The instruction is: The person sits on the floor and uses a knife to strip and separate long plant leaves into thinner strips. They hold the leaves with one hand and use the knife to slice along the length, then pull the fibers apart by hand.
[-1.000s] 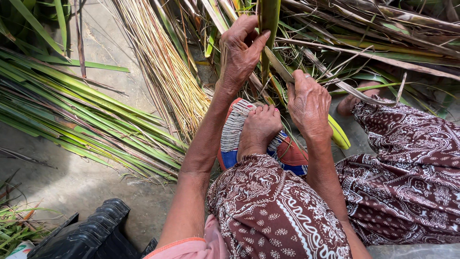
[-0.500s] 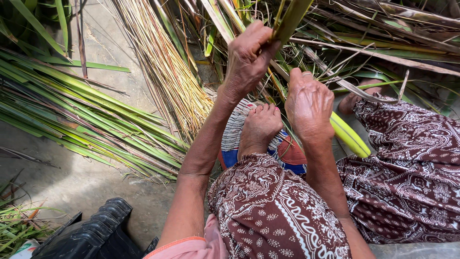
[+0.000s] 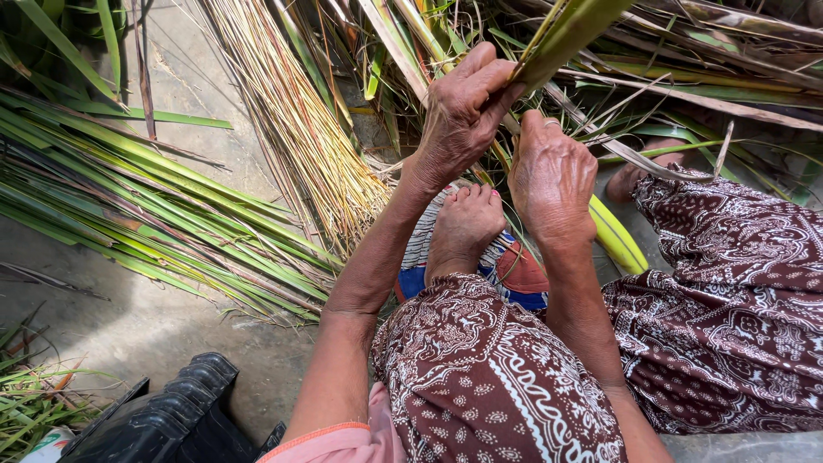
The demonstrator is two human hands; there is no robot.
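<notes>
My left hand (image 3: 461,111) is closed around a long green palm leaf (image 3: 570,34) that runs up and to the right out of view. Just below it my right hand (image 3: 553,176) grips the lower part of the same leaf, whose yellow-green end (image 3: 615,236) shows past my wrist. My bare foot (image 3: 463,225) rests on a striped sandal (image 3: 422,244) between my arms. Both knees are covered by brown patterned cloth (image 3: 497,377).
A bundle of dry yellow leaf ribs (image 3: 296,129) lies left of my hands. Green leaves (image 3: 146,214) fan across the concrete floor (image 3: 146,330) at left. More leaves and dry strips (image 3: 720,77) pile at the top right. A black plastic object (image 3: 163,416) sits at the bottom left.
My left hand has closed on the green leaf and pulled it up to the right. My right hand stayed on the lower part, shifting slightly upward.
</notes>
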